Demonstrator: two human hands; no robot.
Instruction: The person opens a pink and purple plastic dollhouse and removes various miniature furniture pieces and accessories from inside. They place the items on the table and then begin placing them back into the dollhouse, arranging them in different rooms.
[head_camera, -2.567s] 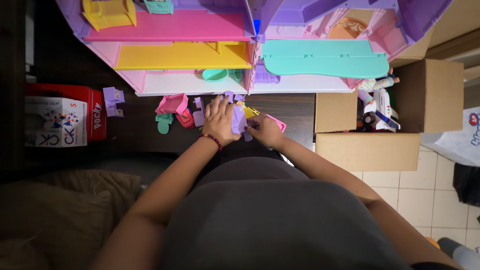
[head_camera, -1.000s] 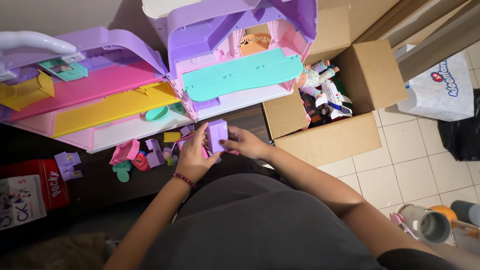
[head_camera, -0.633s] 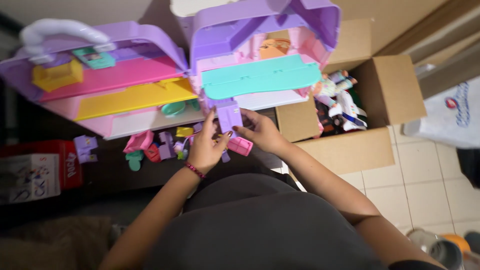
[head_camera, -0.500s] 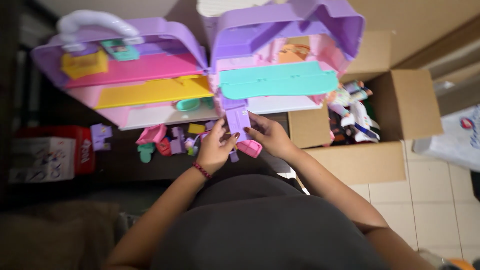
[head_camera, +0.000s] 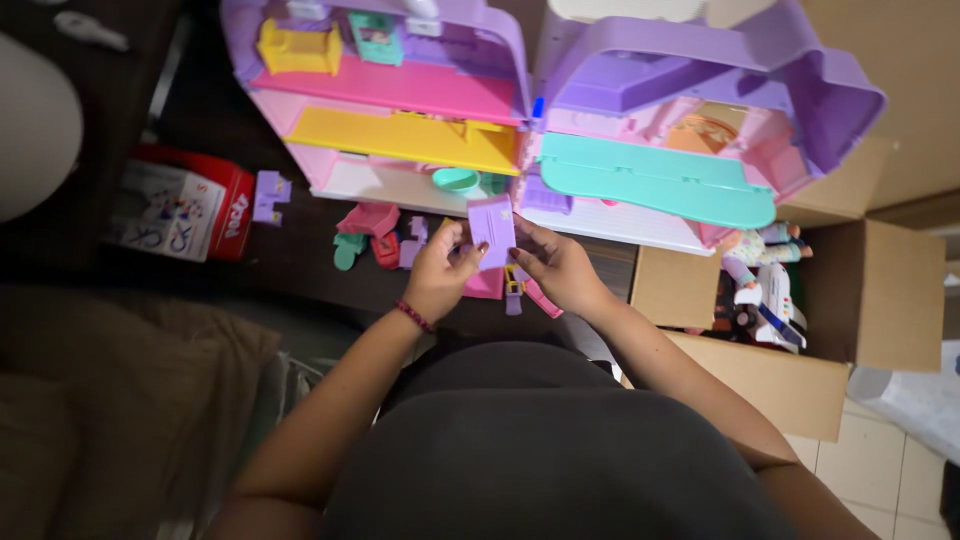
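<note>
At the far left of the dark desk (head_camera: 300, 250) lies a red and white cardboard box (head_camera: 185, 205), with a small lilac plastic toy chair (head_camera: 269, 196) just beside it. Further right, a cluster of small plastic toy pieces, pink, green, red and purple (head_camera: 375, 235), sits in front of the open pink, yellow and purple plastic dollhouse (head_camera: 420, 110). Near the middle, the left hand (head_camera: 440, 275), a beaded red bracelet (head_camera: 413, 315) on its wrist, pinches the left edge of a flat lilac plastic toy panel (head_camera: 492, 228), held upright above the desk just in front of the dollhouse's white base. The right hand (head_camera: 560, 272) closes its fingertips on the panel's right edge, so both hands are clamped on it. Below the panel, a pink toy piece (head_camera: 487, 285) and a pink strip (head_camera: 541, 298) rest on the desk. To the right, an open brown cardboard box (head_camera: 800, 370) on the tiled floor (head_camera: 880, 475) holds a doll and other toys (head_camera: 765, 290).
</note>
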